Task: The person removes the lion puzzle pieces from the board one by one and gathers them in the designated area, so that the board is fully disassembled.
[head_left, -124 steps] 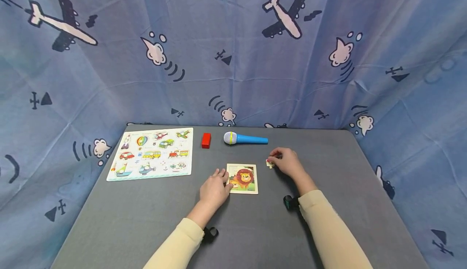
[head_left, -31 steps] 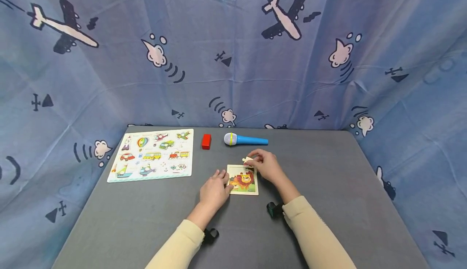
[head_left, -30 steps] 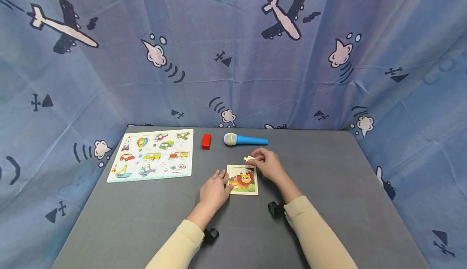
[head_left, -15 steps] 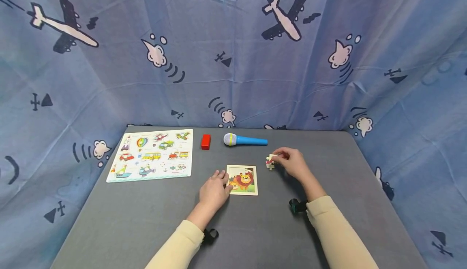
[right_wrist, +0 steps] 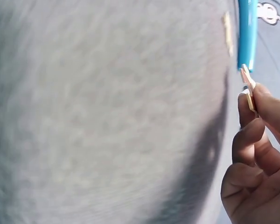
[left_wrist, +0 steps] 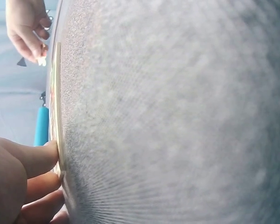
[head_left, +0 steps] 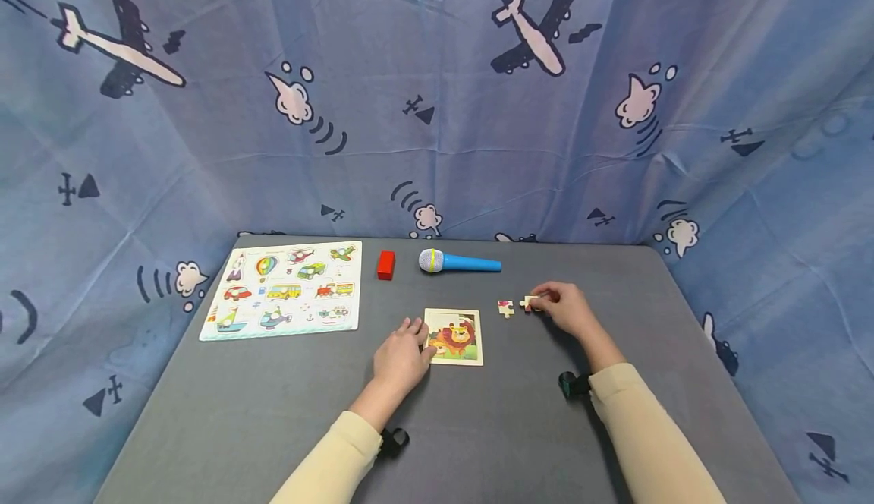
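A small square wooden jigsaw puzzle (head_left: 456, 346) with a lion picture lies mid-table. My left hand (head_left: 401, 354) rests at its left edge, thumb and fingers pressing on the border; the left wrist view has the thumb (left_wrist: 39, 158) touching the puzzle's rim. To the right, my right hand (head_left: 563, 308) pinches a puzzle piece (head_left: 527, 303) between thumb and index finger, low over the table. The right wrist view has the pinched puzzle piece (right_wrist: 248, 81) edge-on, partly hidden by fingertips. One loose puzzle piece (head_left: 505, 308) lies flat just left of that hand.
A blue toy microphone (head_left: 460, 261) and a red block (head_left: 385, 265) lie behind the puzzle. At the back left is a white picture board (head_left: 281, 290) of vehicles. The grey table (head_left: 464, 443) ends at a blue printed curtain (head_left: 382, 155).
My right hand has carried a puzzle piece from the puzzle's upper right edge to the right, past the loose piece, which is now uncovered. The left hand stays where it was.
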`<state>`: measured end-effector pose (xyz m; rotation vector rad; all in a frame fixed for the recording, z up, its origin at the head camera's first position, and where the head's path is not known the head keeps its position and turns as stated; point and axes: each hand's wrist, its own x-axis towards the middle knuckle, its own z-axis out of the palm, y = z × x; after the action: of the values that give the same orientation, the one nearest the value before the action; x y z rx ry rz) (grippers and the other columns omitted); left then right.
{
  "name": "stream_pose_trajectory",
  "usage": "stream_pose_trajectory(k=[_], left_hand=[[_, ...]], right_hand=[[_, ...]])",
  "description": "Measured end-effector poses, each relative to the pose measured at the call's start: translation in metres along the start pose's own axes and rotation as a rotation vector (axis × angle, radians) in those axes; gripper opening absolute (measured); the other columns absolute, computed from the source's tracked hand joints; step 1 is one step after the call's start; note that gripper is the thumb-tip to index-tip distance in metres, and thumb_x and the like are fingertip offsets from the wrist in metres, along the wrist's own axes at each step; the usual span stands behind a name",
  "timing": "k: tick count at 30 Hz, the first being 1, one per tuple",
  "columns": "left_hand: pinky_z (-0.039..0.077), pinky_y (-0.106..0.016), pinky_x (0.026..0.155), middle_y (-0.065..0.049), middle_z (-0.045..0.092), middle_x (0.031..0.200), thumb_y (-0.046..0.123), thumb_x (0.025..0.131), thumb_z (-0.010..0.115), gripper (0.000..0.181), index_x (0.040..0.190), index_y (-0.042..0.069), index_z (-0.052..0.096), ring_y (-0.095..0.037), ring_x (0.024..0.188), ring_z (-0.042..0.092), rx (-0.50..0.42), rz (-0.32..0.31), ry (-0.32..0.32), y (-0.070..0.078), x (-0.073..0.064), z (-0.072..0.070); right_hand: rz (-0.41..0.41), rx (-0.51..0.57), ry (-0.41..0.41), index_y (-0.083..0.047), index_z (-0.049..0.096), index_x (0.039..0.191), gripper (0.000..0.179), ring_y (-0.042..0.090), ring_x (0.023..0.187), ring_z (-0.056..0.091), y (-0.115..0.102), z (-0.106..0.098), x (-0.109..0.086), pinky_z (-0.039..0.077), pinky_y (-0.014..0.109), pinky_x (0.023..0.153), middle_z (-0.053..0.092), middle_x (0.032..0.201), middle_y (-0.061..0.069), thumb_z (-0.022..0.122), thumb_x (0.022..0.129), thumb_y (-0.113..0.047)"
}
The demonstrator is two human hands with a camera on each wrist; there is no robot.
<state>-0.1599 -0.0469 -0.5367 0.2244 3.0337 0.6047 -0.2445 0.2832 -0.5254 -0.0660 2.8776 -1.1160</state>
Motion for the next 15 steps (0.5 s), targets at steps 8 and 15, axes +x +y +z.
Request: stream_pose_trajectory(k=[8, 15], left_hand=[[0.049, -0.05, 0.106, -0.003, 0.058, 0.146, 0.036, 0.093, 0.071, 0.049, 0.137, 0.016, 0.065, -0.026, 0.141, 0.049, -0.01, 0.01, 0.004, 0.001, -0.001, -0.002], [0.049, -0.05, 0.105, -0.003, 0.059, 0.146, 0.037, 0.093, 0.071, 0.049, 0.137, 0.016, 0.065, -0.026, 0.14, 0.05, 0.007, 0.006, 0.002, 0.002, -0.001, -0.002]], right_hand=[[0.006, -0.083, -0.007, -0.004, 0.074, 0.11, 0.026, 0.03, 0.095, 0.065, 0.009, 0.003, 0.003, 0.051, 0.048, 0.087, 0.073, 0.101, 0.013, 0.073, 0.094, -0.024], [0.03, -0.065, -0.017, -0.004, 0.071, 0.117, 0.028, 0.036, 0.11, 0.063, -0.002, -0.005, -0.001, 0.052, 0.051, 0.09, 0.07, 0.118, 0.018, 0.069, 0.098, -0.024]])
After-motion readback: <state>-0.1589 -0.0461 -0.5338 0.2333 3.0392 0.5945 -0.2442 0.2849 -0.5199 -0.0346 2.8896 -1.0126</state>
